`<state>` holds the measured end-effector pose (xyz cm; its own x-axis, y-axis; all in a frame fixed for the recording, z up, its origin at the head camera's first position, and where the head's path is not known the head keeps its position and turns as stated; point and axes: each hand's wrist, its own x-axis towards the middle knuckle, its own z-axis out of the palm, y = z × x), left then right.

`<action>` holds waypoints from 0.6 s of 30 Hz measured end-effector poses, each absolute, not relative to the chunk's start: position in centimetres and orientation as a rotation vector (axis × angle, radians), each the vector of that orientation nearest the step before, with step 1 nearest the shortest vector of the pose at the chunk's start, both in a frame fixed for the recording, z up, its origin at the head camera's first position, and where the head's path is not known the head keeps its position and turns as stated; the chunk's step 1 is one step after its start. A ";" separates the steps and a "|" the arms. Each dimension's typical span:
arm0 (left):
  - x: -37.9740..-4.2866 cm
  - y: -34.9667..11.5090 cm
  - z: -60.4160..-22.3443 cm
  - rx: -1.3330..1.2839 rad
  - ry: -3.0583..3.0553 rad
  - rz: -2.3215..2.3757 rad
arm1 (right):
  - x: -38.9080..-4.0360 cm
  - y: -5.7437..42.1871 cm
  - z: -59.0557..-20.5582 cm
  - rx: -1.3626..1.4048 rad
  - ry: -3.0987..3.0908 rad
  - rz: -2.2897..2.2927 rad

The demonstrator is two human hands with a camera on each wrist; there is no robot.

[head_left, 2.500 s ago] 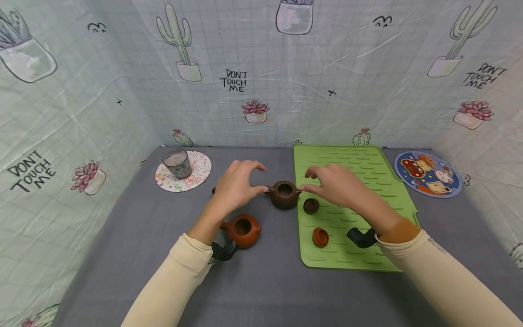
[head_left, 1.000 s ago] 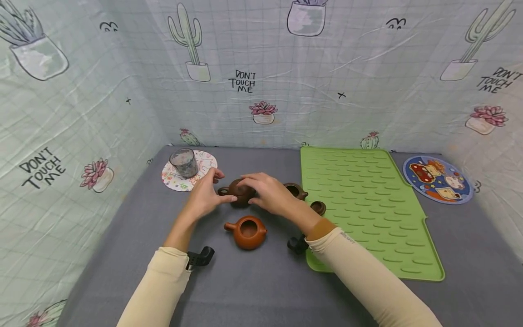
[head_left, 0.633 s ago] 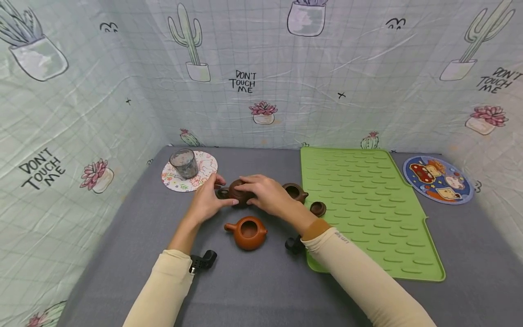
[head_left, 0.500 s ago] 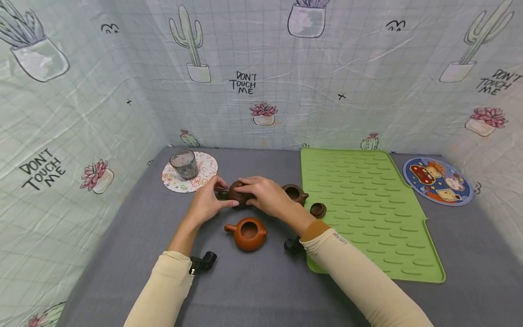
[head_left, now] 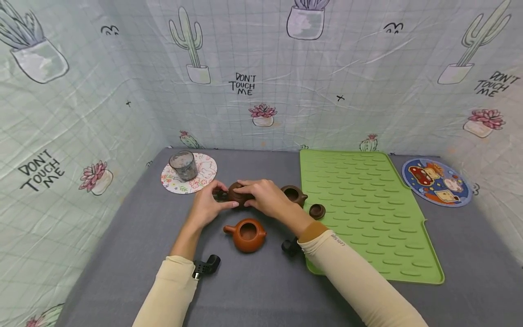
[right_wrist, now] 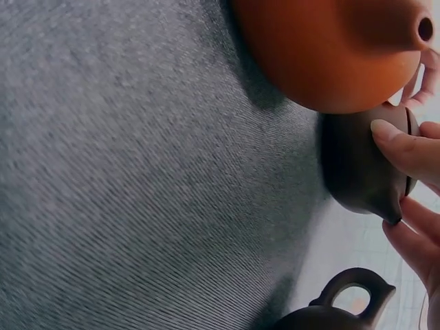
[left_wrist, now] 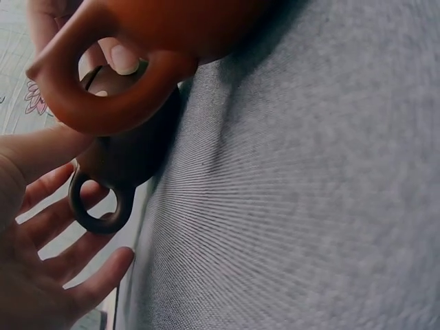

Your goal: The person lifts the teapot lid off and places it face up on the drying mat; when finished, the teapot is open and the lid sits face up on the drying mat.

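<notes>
A dark brown teapot sits on the cloth between both hands, lid on. At its handle side my left hand has the thumb against the body and the index finger on the far side; in the left wrist view the other fingers are spread behind the looped handle. From the spout side my right hand holds the pot, its thumb on the body and its fingers over the top and near the spout. A lidless orange teapot stands nearer. Behind my right wrist is another brown teapot, lidless.
A brown lid lies at the left edge of the green mat. Back left, a glass stands on a floral coaster. A blue round coaster lies back right. Patterned fabric walls surround the table.
Both hands have moved left from the lidless brown teapot to the lidded one, then closed in on its body. The orange lid on the mat is now hidden behind my right arm.
</notes>
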<state>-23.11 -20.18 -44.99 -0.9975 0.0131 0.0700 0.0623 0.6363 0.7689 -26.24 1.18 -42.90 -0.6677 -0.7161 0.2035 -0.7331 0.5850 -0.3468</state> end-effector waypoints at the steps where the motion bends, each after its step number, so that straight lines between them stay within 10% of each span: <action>1: -23.1 -20.2 -45.0 -0.066 -2.789 -1.308 | -26.3 1.2 -42.9 1.265 -2.758 0.634; 18: -23.2 -19.9 -44.6 -0.032 -2.807 -1.281 | -26.4 1.1 -42.4 1.262 -2.785 0.650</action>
